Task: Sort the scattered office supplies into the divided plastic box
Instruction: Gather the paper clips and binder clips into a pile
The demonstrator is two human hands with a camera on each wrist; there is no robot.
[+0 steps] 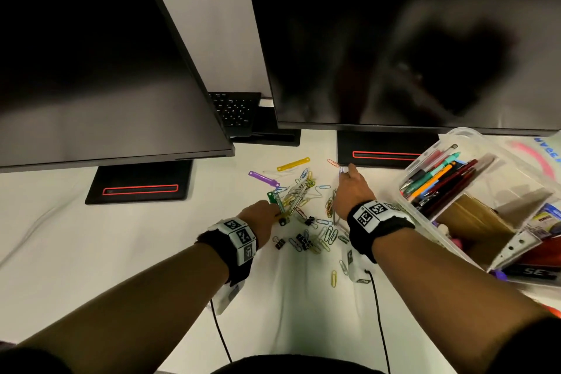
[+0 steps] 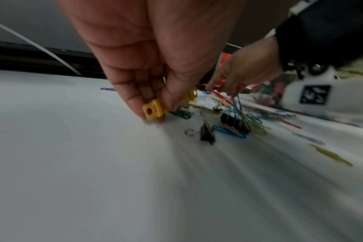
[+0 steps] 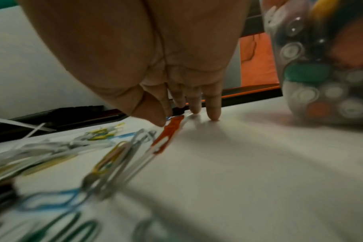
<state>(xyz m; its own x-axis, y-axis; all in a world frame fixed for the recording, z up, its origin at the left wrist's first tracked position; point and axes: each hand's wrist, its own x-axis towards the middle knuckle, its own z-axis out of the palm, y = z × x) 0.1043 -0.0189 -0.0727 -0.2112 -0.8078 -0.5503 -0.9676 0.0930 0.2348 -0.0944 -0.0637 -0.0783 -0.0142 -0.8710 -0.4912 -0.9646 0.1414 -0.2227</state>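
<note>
Coloured paper clips (image 1: 306,215), black binder clips (image 1: 303,240) and plastic fastener strips lie scattered on the white table. My left hand (image 1: 277,212) is at the pile's left edge and pinches a yellow fastener strip (image 2: 153,111) between thumb and fingers. My right hand (image 1: 347,171) reaches to the pile's far right, thumb and forefinger closed on a purple paper clip (image 1: 343,169); its other fingertips (image 3: 213,114) touch the table. A red clip (image 3: 168,135) lies just under the thumb. The divided clear plastic box (image 1: 403,179) stands at the right, holding pens (image 1: 440,176).
Two dark monitors stand behind the pile on black bases (image 1: 139,185), the right base (image 1: 382,152) just beyond my right hand. A keyboard (image 1: 235,109) sits between them. Purple (image 1: 263,178) and yellow (image 1: 293,163) strips lie at the pile's far side. Cables hang from both wrists.
</note>
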